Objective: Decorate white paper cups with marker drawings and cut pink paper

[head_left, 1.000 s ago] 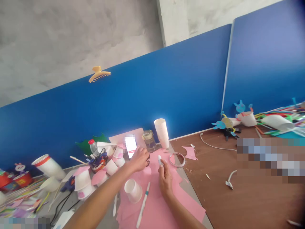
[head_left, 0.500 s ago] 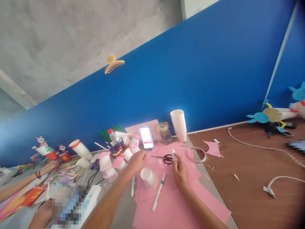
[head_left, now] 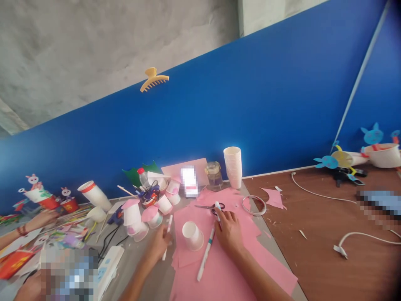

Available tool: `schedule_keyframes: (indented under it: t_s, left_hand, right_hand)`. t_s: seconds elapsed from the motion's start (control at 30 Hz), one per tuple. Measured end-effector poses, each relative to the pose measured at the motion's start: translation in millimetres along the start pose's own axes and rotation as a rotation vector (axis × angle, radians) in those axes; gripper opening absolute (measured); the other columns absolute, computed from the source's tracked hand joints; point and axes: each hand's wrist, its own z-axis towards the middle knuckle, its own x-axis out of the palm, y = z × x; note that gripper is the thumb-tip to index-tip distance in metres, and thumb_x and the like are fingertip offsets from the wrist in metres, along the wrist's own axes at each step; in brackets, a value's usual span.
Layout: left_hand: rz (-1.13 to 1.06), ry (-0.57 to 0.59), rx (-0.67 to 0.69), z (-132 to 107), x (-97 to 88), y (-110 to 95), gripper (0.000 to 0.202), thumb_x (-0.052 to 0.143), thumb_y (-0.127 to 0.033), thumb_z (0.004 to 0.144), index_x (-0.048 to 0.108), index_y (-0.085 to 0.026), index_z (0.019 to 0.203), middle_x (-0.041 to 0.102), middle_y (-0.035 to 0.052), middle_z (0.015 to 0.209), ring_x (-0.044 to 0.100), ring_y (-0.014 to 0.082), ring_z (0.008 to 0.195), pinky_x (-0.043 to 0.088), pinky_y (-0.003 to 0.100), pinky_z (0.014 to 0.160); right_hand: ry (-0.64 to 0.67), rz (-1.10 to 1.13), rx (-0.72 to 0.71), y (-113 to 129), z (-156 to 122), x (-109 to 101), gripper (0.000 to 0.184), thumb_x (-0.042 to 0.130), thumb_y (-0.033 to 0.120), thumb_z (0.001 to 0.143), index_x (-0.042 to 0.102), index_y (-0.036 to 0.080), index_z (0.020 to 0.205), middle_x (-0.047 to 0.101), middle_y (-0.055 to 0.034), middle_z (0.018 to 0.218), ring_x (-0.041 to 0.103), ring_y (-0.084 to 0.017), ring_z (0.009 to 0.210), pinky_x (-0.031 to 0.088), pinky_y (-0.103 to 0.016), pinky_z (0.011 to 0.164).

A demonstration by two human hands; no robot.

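The left hand (head_left: 159,246) curls around a slim white pen (head_left: 167,239) beside the pink paper (head_left: 219,274), while the right hand (head_left: 228,232) pinches a short white stick (head_left: 217,211) upright, its heel resting on the sheet. A paper cup (head_left: 192,236) and scissors (head_left: 213,206) sit on the paper, seemingly kept within easy reach.

I am working bare-armed: my left hand (head_left: 159,246) and my right hand (head_left: 229,233) are uncovered, and my slim left forearm (head_left: 135,278) and right forearm (head_left: 261,279) are running bare toward the near edge. Any nails or fine marks on my fingers (head_left: 223,219) are too small to make out.
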Motion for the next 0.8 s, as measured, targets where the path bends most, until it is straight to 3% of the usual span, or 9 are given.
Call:
schedule_keyframes:
  t_s: [0.07,0.23,0.37,0.53,0.63,0.73,0.8]
  left_hand:
    - [-0.200,-0.054,-0.034,-2.7,-7.6,-8.5,0.024,0.056,-0.044,0.073,0.055,-0.020,0.072,0.052,-0.0019,0.059,0.053,0.0179,0.058,0.040,0.028,0.054]
    - [-0.579,-0.016,-0.060,-13.9,-18.2,-40.1,0.043,0.061,-0.056,0.070,0.061,-0.018,0.091,0.056,-0.0017,0.065,0.049,0.0140,0.054,0.039,0.024,0.048]
    - [-0.719,-0.092,-0.057,-15.1,-8.2,-53.3,0.044,0.063,-0.055,0.071,0.060,-0.019,0.096,0.053,-0.0023,0.067,0.049,0.0127,0.056,0.039,0.022,0.048]
    - [-0.845,-0.118,-0.049,-17.0,3.9,-54.5,0.040,0.062,-0.054,0.075,0.059,-0.019,0.093,0.050,-0.0030,0.064,0.045,0.0105,0.054,0.036,0.021,0.049]
    - [-0.990,0.039,-0.018,-30.1,3.3,-62.4,0.040,0.063,-0.054,0.075,0.060,-0.019,0.095,0.049,-0.0035,0.061,0.042,0.0089,0.050,0.034,0.021,0.047]
    - [-1.086,0.372,0.049,-48.2,5.0,-77.2,0.037,0.063,-0.052,0.077,0.060,-0.018,0.093,0.053,-0.0022,0.062,0.037,0.0062,0.044,0.028,0.020,0.042]
    - [-1.117,0.581,0.081,-58.4,11.9,-86.3,0.035,0.061,-0.050,0.079,0.060,-0.018,0.092,0.056,-0.0008,0.064,0.036,0.0052,0.042,0.027,0.020,0.042]
  right_hand:
    - [0.026,-0.027,-0.036,2.1,-0.6,-1.8,0.041,0.044,0.012,0.080,0.060,0.020,0.116,0.062,-0.0097,0.090,0.052,-0.026,0.086,0.041,-0.038,0.076]
    - [0.033,-0.069,-0.040,4.5,-1.9,-2.6,0.042,0.047,0.009,0.076,0.059,0.021,0.115,0.059,-0.0096,0.088,0.051,-0.026,0.084,0.041,-0.039,0.076]
    - [-0.004,-0.083,-0.045,3.6,-4.4,-0.5,0.047,0.048,0.009,0.074,0.057,0.020,0.119,0.058,-0.0117,0.094,0.051,-0.028,0.090,0.042,-0.043,0.081]
    - [-0.115,-0.098,-0.022,3.1,-4.1,1.7,0.045,0.050,0.017,0.077,0.056,0.024,0.121,0.048,-0.0148,0.123,0.043,-0.036,0.114,0.037,-0.053,0.093]
    - [-0.183,0.060,-0.005,5.2,-0.7,-2.5,0.036,0.047,0.023,0.084,0.056,0.023,0.119,0.051,-0.0138,0.120,0.048,-0.032,0.110,0.041,-0.051,0.089]
    - [-0.157,0.341,-0.001,12.8,0.2,-13.7,0.026,0.041,0.026,0.090,0.062,0.021,0.103,0.061,-0.0100,0.094,0.057,-0.024,0.088,0.046,-0.041,0.078]
    - [-0.072,0.551,0.024,21.3,-2.3,-23.7,0.029,0.039,0.032,0.092,0.065,0.020,0.089,0.062,-0.0066,0.079,0.058,-0.021,0.075,0.046,-0.035,0.071]
